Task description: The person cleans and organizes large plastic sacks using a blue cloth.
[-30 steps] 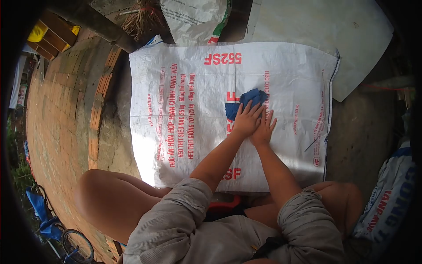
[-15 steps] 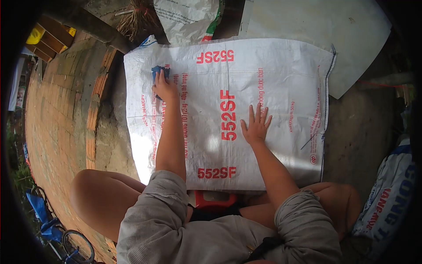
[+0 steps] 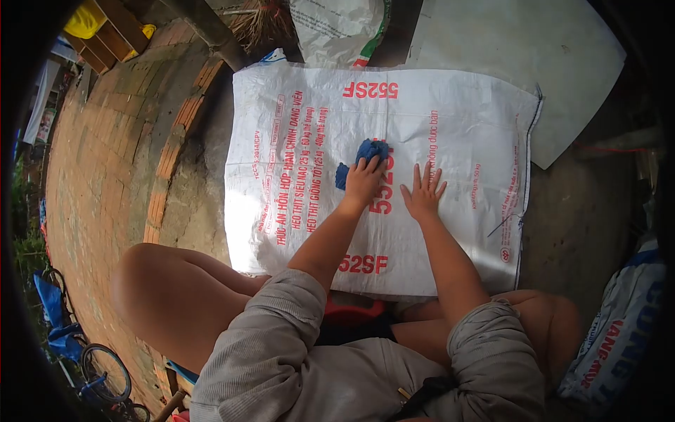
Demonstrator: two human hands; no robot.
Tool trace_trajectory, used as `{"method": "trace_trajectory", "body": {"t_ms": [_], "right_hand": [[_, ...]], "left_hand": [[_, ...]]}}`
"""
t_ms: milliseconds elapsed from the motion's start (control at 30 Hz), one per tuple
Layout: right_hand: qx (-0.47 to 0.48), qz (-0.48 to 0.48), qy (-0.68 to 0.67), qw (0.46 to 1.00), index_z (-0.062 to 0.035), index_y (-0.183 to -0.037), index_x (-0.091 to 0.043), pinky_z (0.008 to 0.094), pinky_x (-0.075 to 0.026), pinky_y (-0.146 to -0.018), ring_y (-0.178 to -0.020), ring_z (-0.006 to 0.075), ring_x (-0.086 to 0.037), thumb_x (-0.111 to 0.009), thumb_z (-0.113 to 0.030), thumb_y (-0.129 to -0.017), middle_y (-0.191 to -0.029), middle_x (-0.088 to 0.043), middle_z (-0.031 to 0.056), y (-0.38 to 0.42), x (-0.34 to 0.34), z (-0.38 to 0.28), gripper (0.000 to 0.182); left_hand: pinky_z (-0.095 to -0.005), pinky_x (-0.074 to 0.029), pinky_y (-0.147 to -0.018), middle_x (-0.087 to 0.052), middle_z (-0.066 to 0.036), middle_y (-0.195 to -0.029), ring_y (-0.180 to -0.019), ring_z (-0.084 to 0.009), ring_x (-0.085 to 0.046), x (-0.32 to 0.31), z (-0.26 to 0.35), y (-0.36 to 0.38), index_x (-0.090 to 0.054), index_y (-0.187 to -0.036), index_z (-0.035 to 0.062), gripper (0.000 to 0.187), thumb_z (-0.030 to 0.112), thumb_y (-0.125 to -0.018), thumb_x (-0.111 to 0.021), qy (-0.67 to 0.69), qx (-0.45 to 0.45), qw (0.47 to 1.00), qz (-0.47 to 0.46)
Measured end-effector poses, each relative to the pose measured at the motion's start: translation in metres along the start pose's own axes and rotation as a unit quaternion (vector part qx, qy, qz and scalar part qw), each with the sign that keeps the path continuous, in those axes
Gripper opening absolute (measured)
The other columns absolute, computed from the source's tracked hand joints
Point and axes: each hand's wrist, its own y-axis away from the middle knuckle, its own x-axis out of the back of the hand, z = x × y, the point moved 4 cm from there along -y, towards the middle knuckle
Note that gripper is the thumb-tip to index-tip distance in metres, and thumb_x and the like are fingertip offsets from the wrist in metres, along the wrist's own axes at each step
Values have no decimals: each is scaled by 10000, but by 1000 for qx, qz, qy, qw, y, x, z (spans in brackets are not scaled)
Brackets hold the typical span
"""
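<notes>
A white woven feed sack [image 3: 450, 246] with red lettering lies flat in front of my crossed legs. My left hand [image 3: 363, 184] holds a crumpled blue cloth [image 3: 373, 150] against the sack, near its middle and over part of the large red print. Some of the cloth sticks out beyond the fingertips and to the left of the hand. To the right of it, my right hand [image 3: 423, 197] rests flat on the sack with its fingers spread and nothing in it. Dark stitching thread runs along the sack's right edge.
A pale grey sheet [image 3: 506, 63] lies beyond the sack, beside another printed sack [image 3: 337, 32] and a straw broom [image 3: 264, 28]. Another sack [image 3: 619, 323] is at right. Brick paving [image 3: 105, 190] stretches left, with a bicycle [image 3: 105, 373] at lower left.
My left hand has moved with the blue cloth from the sack's upper left to its middle, uncovering red print there. My right hand stays flat on the sack. The view has shifted slightly.
</notes>
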Motion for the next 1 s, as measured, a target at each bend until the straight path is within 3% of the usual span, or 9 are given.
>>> {"method": "trace_trajectory", "body": {"t_ms": [133,333,400,500,600,667,733,933,1000], "right_hand": [[-30,-162,-26,986,-225,-1556,-72,643,-9,-1122,-1462,424,73,-549,-584,-869,-1617,57,121,-8,3,8,910],[-15,-177,-37,983,-227,-1551,-123,643,-31,-1127,-1464,430,41,-677,-628,-743,-1618,16,122,-9,15,9,1059],[-13,-163,-24,986,-218,-1546,-154,645,-53,-1126,-1462,434,8,-674,-614,-756,-1617,-14,125,-7,19,6,1025],[-20,-131,12,991,-188,-1533,-213,644,-103,-1123,-1457,434,-64,-658,-578,-791,-1610,-81,129,2,34,-5,949],[-65,-79,46,994,-149,-1523,-244,633,-148,-1122,-1453,417,-119,-629,-536,-835,-1600,-136,128,23,39,-19,878],[-105,-46,60,992,-132,-1520,-248,626,-164,-1122,-1453,404,-135,-613,-515,-856,-1596,-155,126,35,31,-16,849],[-117,20,56,991,-122,-1526,-226,618,-177,-1122,-1456,385,-143,-580,-505,-878,-1597,-157,112,44,-6,-1,832],[-67,-82,71,992,-180,-1544,-165,641,-132,-1123,-1471,336,-115,-512,-552,-898,-1616,-107,41,61,20,11,823],[-42,-107,66,991,-210,-1547,-159,648,-105,-1125,-1474,333,-102,-513,-571,-893,-1619,-92,21,62,24,13,827]], "left_hand": [[-435,-427,-942,-511,-2,-1347,-1171,-319,-487,49,-135,13,-594,-1294,232,492,164,-807,-603,-108,254,960,-39],[-456,-478,-875,-559,-78,-1307,-1128,-379,-496,151,-225,48,-612,-1260,113,445,124,-817,-577,-81,538,827,139],[-419,-457,-942,-537,-40,-1343,-1150,-365,-463,149,-214,45,-587,-1306,145,502,110,-806,-563,-53,512,837,186],[-403,-449,-894,-573,-48,-1294,-1030,-346,-505,135,-128,16,-593,-1285,144,539,11,-763,-580,-39,333,916,221],[-400,-456,-863,-580,-44,-1277,-971,-312,-530,99,-21,7,-581,-1291,137,573,-5,-736,-577,36,140,981,127],[-395,-445,-929,-493,-13,-1386,-1061,-295,-519,61,44,26,-520,-1358,186,581,101,-789,-598,54,17,998,-27],[-458,-400,-1012,-423,0,-1465,-1178,-299,-486,5,77,62,-495,-1381,231,565,188,-827,-595,71,-82,993,-48],[-620,-209,-1122,-320,-8,-1550,-1400,-308,-332,22,53,70,-463,-1409,301,557,217,-869,-568,45,-38,986,-154],[-565,-228,-1140,-327,-41,-1546,-1405,-304,-330,28,4,57,-465,-1413,293,593,138,-849,-565,26,42,990,-131]]}}
